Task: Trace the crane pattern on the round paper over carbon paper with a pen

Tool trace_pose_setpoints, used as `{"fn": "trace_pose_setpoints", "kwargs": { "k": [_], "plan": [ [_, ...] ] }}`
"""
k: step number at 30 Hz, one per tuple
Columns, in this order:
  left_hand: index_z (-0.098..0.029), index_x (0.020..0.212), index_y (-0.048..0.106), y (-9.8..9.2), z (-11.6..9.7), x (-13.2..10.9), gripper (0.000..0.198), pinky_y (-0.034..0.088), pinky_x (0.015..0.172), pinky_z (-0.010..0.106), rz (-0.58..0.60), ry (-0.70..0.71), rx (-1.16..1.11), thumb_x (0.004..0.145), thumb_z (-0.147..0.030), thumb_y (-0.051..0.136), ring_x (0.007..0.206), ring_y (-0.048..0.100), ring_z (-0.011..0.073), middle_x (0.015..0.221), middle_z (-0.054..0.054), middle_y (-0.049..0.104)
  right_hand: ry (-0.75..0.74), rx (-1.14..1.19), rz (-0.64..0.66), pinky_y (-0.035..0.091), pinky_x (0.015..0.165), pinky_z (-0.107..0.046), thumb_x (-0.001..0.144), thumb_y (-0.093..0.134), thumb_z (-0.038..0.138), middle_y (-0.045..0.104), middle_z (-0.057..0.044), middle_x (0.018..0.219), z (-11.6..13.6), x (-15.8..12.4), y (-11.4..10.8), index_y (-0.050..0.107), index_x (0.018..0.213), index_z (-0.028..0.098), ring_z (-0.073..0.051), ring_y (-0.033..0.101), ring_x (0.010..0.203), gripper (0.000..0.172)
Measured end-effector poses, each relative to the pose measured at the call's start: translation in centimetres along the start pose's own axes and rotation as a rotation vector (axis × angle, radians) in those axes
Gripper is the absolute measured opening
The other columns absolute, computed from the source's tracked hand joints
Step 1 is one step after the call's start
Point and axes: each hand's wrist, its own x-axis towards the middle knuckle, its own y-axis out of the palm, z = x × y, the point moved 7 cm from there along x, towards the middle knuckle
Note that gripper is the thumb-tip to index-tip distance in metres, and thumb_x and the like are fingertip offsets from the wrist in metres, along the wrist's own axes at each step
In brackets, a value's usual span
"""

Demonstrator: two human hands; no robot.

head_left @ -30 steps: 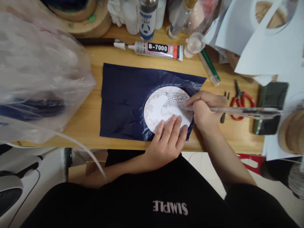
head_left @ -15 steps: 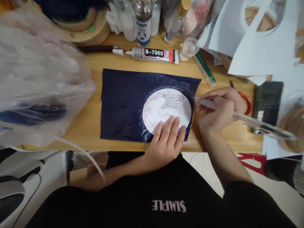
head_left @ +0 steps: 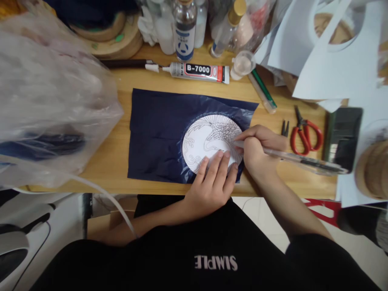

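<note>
A round white paper (head_left: 194, 137) printed with a line drawing of a crane and waves lies on a dark blue sheet (head_left: 154, 133), carbon-paper-like, on the wooden table. My left hand (head_left: 210, 182) rests flat on the paper's lower edge, fingers spread. In my right hand (head_left: 262, 151) is a clear-barrelled pen (head_left: 306, 160), gripped between thumb and fingers. Its tip points at the right part of the drawing; whether it touches the paper I cannot tell.
Red-handled scissors (head_left: 306, 135) and a dark phone (head_left: 344, 137) lie to the right. Behind the sheet are a B-7000 glue tube (head_left: 198, 72), a green pen (head_left: 263, 87) and a labelled bottle (head_left: 184, 36). A plastic bag (head_left: 57, 93) fills the left side.
My right hand has moved left with the pen, from beside the sheet onto the paper's right part, uncovering the scissors. My left hand stays in place.
</note>
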Motion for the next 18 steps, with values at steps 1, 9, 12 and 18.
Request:
{"fn": "trace_pose_setpoints", "kwargs": {
  "k": [1, 9, 12, 18],
  "plan": [
    [-0.005, 0.128, 0.055, 0.0, 0.01, 0.0, 0.056, 0.042, 0.102, 0.048, -0.002, 0.001, 0.0, 0.095, -0.05, 0.049, 0.126, 0.05, 0.0359, 0.132, 0.023, 0.056, 0.001, -0.005, 0.004, 0.045, 0.043, -0.021, 0.066, 0.047, 0.013, 0.063, 0.004, 0.054, -0.01, -0.01, 0.03, 0.063, 0.057, 0.021, -0.01, 0.056, 0.046, 0.02],
    [-0.004, 0.127, 0.054, -0.04, -0.03, -0.06, 0.053, 0.039, 0.105, 0.049, -0.009, -0.001, -0.005, 0.096, -0.047, 0.048, 0.127, 0.05, 0.0355, 0.133, 0.024, 0.054, 0.009, -0.017, -0.02, 0.043, 0.04, -0.021, 0.066, 0.046, 0.013, 0.061, 0.003, 0.051, 0.51, 0.07, 0.06, 0.062, 0.055, 0.02, -0.01, 0.055, 0.044, 0.021],
    [-0.005, 0.127, 0.054, -0.07, -0.01, -0.07, 0.052, 0.038, 0.106, 0.049, -0.014, -0.004, -0.003, 0.096, -0.045, 0.05, 0.127, 0.05, 0.0351, 0.133, 0.024, 0.054, 0.005, -0.006, -0.022, 0.042, 0.04, -0.021, 0.065, 0.046, 0.013, 0.06, 0.003, 0.05, 0.73, 0.13, 0.16, 0.062, 0.054, 0.019, -0.01, 0.055, 0.043, 0.021],
    [-0.006, 0.127, 0.056, -0.08, -0.02, 0.0, 0.049, 0.042, 0.103, 0.048, -0.014, -0.004, 0.013, 0.095, -0.043, 0.052, 0.126, 0.051, 0.0347, 0.132, 0.023, 0.056, 0.016, -0.031, -0.011, 0.042, 0.04, -0.021, 0.065, 0.046, 0.013, 0.061, 0.002, 0.05, 0.68, 0.14, 0.15, 0.062, 0.053, 0.019, -0.01, 0.055, 0.043, 0.02]
  ]
}}
